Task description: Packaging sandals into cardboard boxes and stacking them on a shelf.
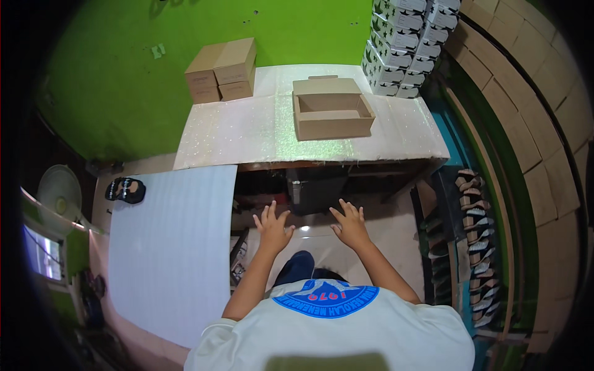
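Both of my hands hang in the air in front of me, with nothing in them. My left hand [273, 228] has its fingers spread, just right of a white-topped table. To its right, my right hand [350, 225] is spread open in the same way. Beyond them, on a table with a glittery pale cover, an open brown cardboard box [334, 128] stands with its lid flap raised at the back. The part of its inside that shows holds nothing. Neither hand touches the box or a table.
The glittery table [235, 133] also bears stacked brown boxes [223, 69] and tall stacks of star-patterned boxes [396, 46]. Black sandals [126, 190] lie on the white table [173, 247]. Shoes [479, 247] line a rack at right, beside piled cartons [513, 117]. A fan [60, 199] stands far left.
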`<state>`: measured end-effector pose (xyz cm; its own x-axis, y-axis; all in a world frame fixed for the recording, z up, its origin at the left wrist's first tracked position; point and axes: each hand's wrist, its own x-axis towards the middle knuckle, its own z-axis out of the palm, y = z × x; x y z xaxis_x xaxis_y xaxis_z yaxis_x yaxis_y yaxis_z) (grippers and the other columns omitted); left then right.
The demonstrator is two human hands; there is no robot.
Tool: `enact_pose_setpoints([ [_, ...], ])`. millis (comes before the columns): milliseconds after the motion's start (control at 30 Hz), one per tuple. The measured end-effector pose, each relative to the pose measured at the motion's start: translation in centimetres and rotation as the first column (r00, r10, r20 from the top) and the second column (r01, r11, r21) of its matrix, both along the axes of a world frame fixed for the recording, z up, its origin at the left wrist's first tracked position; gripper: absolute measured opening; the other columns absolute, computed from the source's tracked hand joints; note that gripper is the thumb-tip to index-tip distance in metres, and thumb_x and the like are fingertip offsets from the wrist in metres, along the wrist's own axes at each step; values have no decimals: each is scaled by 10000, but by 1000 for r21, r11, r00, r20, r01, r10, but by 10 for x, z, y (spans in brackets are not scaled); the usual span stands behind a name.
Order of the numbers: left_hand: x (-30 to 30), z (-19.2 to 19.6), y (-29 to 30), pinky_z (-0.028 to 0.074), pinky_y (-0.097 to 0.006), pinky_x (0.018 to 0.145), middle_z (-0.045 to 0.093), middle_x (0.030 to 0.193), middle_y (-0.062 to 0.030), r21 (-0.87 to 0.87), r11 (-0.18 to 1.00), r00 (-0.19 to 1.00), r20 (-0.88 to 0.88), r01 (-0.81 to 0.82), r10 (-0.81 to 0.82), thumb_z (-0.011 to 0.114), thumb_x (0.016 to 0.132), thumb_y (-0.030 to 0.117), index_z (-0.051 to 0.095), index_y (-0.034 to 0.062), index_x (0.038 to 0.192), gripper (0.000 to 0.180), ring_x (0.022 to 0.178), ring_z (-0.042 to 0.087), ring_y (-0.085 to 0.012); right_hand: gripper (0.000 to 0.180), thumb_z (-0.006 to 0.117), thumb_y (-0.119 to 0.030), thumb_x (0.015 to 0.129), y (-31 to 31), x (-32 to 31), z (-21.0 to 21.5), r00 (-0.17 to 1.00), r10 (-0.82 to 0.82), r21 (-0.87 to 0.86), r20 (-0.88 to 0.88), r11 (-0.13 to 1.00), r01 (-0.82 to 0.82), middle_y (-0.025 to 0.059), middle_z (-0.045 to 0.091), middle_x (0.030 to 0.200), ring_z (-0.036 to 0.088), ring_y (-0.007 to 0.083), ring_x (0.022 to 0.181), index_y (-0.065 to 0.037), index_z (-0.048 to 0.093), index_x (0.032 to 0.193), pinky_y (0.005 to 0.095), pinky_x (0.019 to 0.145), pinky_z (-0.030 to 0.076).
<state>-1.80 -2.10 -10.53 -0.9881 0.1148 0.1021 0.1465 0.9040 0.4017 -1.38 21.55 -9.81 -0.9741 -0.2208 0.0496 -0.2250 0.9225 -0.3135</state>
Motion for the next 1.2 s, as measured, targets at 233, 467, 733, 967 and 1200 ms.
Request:
enact_pose_setpoints([
  [233,53,-4,-45,83,-624,1004,259,1392,-159,-60,997,991,126,53,-45,664,712,361,542,192,1163,497,1280,234,-353,497,642,-270,750,-37,83,-5,999,-7,-2,39,1000,7,123,338,1356,318,312,1249,-179,501,1217,568,1017,200],
  [467,124,-2,-111,91,-640,992,319,1367,-141,-61,989,974,194,133,-119,638,729,385,578,175,1124,451,1269,264,-330,450,626,-294,762,-116,149,-14,986,16,26,168,999,-20,117,390,1321,359,281,1226,-174,529,1185,577,990,244],
  [733,224,-7,-179,76,-648,990,323,1361,-161,-31,999,965,261,-18,25,632,739,374,579,166,1128,444,1268,258,-352,403,614,-289,774,-191,210,-7,963,235,-2,135,971,-237,108,399,1319,376,271,1216,-169,552,1154,577,981,263],
  [967,303,-7,-206,59,-648,990,325,1361,-163,-34,995,952,287,-97,102,632,739,363,582,170,1122,431,1270,258,-351,381,610,-280,778,-214,256,-10,942,312,-78,124,949,-304,116,424,1296,415,284,1182,-162,563,1137,559,979,279],
  [1200,357,-10,-244,77,-661,975,317,1365,-151,-24,999,959,280,-32,37,626,741,376,577,201,1116,416,1279,241,-354,338,602,-272,786,-256,296,-26,944,289,-150,159,952,-266,114,453,1268,439,295,1152,-148,587,1100,540,974,293],
])
